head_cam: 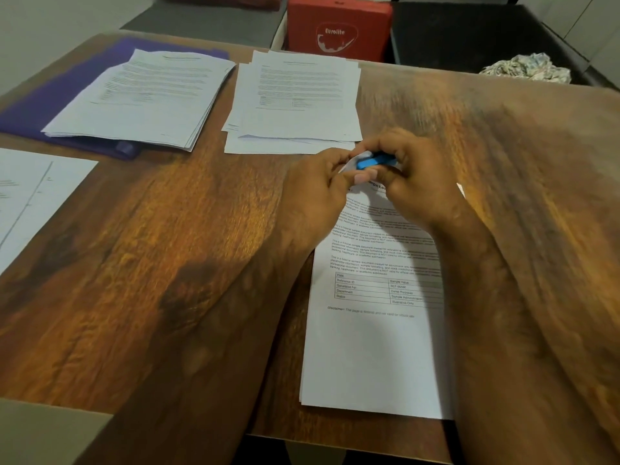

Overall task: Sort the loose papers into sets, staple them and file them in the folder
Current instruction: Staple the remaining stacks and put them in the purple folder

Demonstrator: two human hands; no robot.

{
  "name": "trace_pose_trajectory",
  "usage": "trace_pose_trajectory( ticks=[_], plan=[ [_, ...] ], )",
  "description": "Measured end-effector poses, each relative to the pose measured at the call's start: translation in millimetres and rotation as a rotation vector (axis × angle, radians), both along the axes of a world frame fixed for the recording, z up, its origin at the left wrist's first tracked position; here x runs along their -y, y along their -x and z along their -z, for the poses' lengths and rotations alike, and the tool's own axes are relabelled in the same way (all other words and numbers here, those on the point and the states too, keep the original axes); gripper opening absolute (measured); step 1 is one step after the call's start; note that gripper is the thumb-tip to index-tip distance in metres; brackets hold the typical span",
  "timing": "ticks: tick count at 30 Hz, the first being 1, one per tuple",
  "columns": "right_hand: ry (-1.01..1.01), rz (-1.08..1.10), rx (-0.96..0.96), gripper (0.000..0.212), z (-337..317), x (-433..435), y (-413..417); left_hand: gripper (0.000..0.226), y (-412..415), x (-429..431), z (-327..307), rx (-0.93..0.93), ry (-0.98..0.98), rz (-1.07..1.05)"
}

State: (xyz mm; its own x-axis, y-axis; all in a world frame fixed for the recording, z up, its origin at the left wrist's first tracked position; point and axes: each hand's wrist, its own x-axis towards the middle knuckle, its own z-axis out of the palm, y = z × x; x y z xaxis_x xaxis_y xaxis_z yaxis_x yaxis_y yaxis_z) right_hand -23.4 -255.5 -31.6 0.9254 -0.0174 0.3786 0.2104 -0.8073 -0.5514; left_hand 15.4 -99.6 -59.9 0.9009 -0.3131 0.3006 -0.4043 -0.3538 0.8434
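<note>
A set of printed papers (375, 347) lies in front of me on the wooden table (151, 246). At its top left corner a small blue stapler (372, 161) sits over the lifted corner. My right hand (416, 182) grips the stapler from the right. My left hand (318, 193) pinches the paper corner beside it, thumb on top. Another paper stack (295, 102) lies just beyond my hands. Further left, a third stack (147, 95) rests on a purple folder (40, 109).
A sheet with drawn lines (30, 199) lies at the left edge. Beyond the table stand a red case (339, 28), a dark surface and a crumpled cloth (528, 68). A cardboard edge (43, 431) shows at the bottom left.
</note>
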Motion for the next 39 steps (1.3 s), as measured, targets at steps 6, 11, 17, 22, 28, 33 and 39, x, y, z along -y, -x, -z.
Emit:
trace_pose_trajectory(
  ticks=[6, 11, 17, 22, 28, 33, 39],
  plan=[
    [-0.383, 0.039, -0.082, 0.044, 3, 2, 0, 0.019, -3, -6, 0, -0.23, 0.084, -0.008],
    [-0.404, 0.247, -0.105, 0.04, 12, 11, -3, 0.023, 2, -6, -7, -0.258, 0.121, -0.035],
    [-0.31, 0.522, -0.068, 0.038, 30, 16, -11, 0.022, 7, -11, -9, -0.181, 0.137, -0.076],
    [-0.327, 0.593, -0.113, 0.038, 23, 13, -11, 0.022, 10, -16, -13, -0.161, 0.126, -0.061],
    [-0.305, 0.574, -0.084, 0.041, 7, 1, 4, 0.018, 10, -40, -14, -0.236, 0.225, -0.084],
    [-0.474, 0.429, -0.138, 0.046, -12, -30, 12, 0.015, -1, -81, -21, -0.269, 0.373, -0.119],
    [-0.495, 0.402, -0.318, 0.065, -30, -70, 20, 0.015, -20, -161, -46, -0.32, 0.415, -0.25]
  ],
)
